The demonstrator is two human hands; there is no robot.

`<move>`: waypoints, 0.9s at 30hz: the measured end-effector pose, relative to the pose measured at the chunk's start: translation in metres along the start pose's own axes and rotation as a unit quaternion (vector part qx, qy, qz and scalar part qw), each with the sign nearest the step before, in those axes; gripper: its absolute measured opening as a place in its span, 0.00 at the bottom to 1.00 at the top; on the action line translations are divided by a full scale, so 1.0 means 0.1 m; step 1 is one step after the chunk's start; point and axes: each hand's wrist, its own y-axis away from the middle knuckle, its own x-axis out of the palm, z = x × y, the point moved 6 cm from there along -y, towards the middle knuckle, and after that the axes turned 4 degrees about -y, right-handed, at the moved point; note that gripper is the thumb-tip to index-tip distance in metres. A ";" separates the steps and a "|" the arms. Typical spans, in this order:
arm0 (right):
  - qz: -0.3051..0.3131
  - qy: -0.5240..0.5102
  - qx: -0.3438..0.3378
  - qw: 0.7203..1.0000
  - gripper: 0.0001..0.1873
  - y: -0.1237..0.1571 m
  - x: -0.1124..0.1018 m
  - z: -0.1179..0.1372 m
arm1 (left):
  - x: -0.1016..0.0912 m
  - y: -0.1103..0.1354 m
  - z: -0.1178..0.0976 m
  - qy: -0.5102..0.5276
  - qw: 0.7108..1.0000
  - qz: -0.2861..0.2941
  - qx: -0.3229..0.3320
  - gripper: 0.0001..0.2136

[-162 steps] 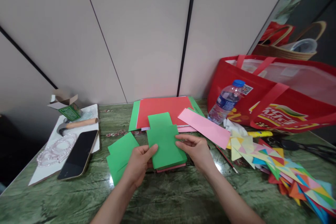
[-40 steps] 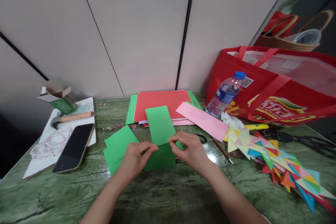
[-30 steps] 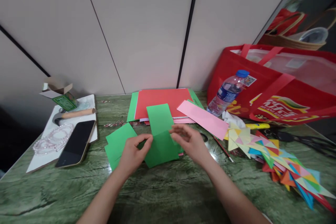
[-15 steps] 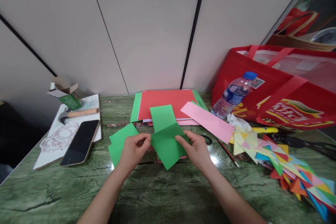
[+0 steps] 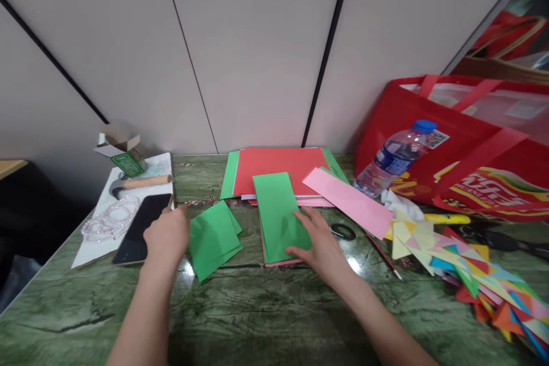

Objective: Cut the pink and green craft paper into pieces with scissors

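Note:
My left hand [image 5: 168, 233] is at the left edge of a small pile of green paper squares [image 5: 215, 238], its fingers curled in and partly hidden, seemingly pinching a square's edge. My right hand [image 5: 317, 241] is open, fingers apart, resting on the right side of a long green paper strip [image 5: 277, 211]. A pink edge shows beneath the strip. Behind it lies a stack of larger sheets with a red sheet [image 5: 278, 163] on top.
On the left are a phone [image 5: 139, 234], a hammer [image 5: 146, 182], a beaded string [image 5: 114, 220] and a small box [image 5: 128, 161]. Rightward lie a pink strip [image 5: 349, 200], scissors [image 5: 343, 231], a pencil [image 5: 386, 257], a bottle [image 5: 392, 157], folded coloured paper [image 5: 484, 274] and a red bag [image 5: 480, 143].
The green square held between both hands has gone to the pile at left. My left hand moved left with it; my right hand let go and opened over the green strip.

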 end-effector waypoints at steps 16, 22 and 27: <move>0.140 0.057 0.060 0.987 0.43 0.02 0.18 0.00 | 0.46 0.30 -0.87 0.455 0.869 0.090 0.174 0.16; 0.158 0.081 0.065 0.982 0.38 0.01 0.18 0.04 | 0.04 -0.02 0.17 0.081 0.976 -0.195 -0.057 0.33; 0.159 0.092 0.076 0.980 0.37 0.00 0.19 0.05 | 0.23 -0.15 0.64 0.028 0.977 -0.092 -0.189 0.39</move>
